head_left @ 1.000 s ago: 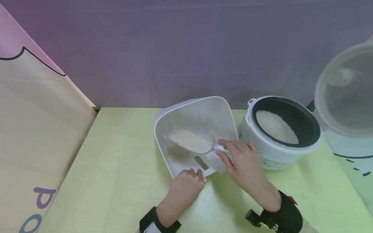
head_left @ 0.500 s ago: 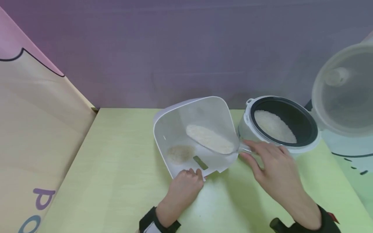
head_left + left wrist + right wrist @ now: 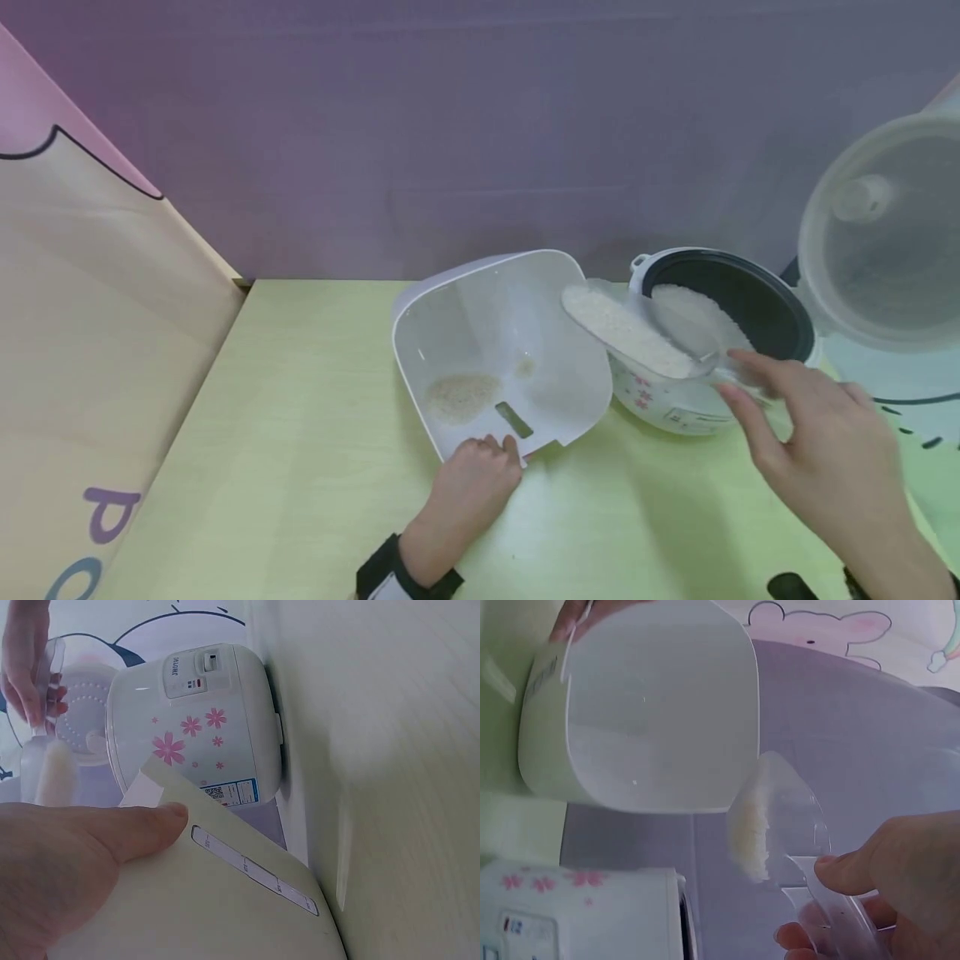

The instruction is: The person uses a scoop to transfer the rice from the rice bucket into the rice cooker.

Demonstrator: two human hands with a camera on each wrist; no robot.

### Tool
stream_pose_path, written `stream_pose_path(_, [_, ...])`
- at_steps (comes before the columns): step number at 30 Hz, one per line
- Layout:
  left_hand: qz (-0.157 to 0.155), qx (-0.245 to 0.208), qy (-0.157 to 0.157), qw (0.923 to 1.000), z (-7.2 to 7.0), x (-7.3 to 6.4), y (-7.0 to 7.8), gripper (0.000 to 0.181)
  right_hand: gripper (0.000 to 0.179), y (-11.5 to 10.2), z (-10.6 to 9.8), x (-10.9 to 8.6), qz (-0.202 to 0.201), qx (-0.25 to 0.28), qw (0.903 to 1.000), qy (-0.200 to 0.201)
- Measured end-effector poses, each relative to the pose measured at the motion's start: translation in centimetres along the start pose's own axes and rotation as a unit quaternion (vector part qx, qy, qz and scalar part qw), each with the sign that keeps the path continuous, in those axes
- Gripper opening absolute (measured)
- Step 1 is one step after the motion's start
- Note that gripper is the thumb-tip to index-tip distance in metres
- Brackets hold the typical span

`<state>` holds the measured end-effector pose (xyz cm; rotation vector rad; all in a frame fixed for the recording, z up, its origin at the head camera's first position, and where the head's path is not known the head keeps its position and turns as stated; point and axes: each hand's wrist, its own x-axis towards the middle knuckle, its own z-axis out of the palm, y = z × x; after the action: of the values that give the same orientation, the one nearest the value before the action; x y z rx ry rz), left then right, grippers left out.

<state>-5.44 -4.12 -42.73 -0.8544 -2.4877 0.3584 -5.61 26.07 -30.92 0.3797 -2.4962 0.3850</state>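
Observation:
My right hand (image 3: pixel 825 450) pinches the handle of a clear plastic scoop (image 3: pixel 799 817) between thumb and fingers. White rice (image 3: pixel 626 329) fills the scoop, which hangs over the near left rim of the white rice cooker (image 3: pixel 675 412). In the cooker's dark inner pot (image 3: pixel 780 308) lies a mound of rice (image 3: pixel 686 308). My left hand (image 3: pixel 476 487) grips the front rim of a tilted white rice bin (image 3: pixel 487 304), thumb on the outside in the left wrist view. A small patch of rice (image 3: pixel 461 396) is left on the bin's inside.
The cooker's lid (image 3: pixel 885 233) stands raised at the right. Bin and cooker are side by side near the back of the pale green table (image 3: pixel 315 467). Behind them rises a purple-grey backdrop (image 3: pixel 450 142), and a printed cream panel (image 3: pixel 97 317) borders the left side.
My right hand has carried the rice-filled scoop from inside the bin rightward to the rice cooker's rim. My left hand keeps its grip on the bin.

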Motion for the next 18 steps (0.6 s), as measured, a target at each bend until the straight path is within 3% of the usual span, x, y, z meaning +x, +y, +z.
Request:
stream_pose_path(3, [-0.001,-0.001,0.000,1.0000,0.0,0.0,0.0,0.014,0.034,1.1,-0.8,0.1,0.022,-0.011,0.9997,-0.006])
stream_pose_path(7, [-0.001,0.000,-0.002,1.0000,0.0,0.0,0.0,0.016,0.034,2.6,-1.4,0.3,0.032,-0.014,0.9993,-0.011])
stream_pose_path(13, [-0.002,-0.003,0.004,1.0000,0.1,0.0,0.1,0.018,0.038,4.5,-1.7,0.5,0.095,0.002,0.9925,-0.077])
stream_pose_path(18, [-0.001,-0.002,0.008,1.0000,0.2,0.0,0.2,0.026,0.039,5.5,-1.4,0.5,0.120,-0.002,0.9876,-0.102])
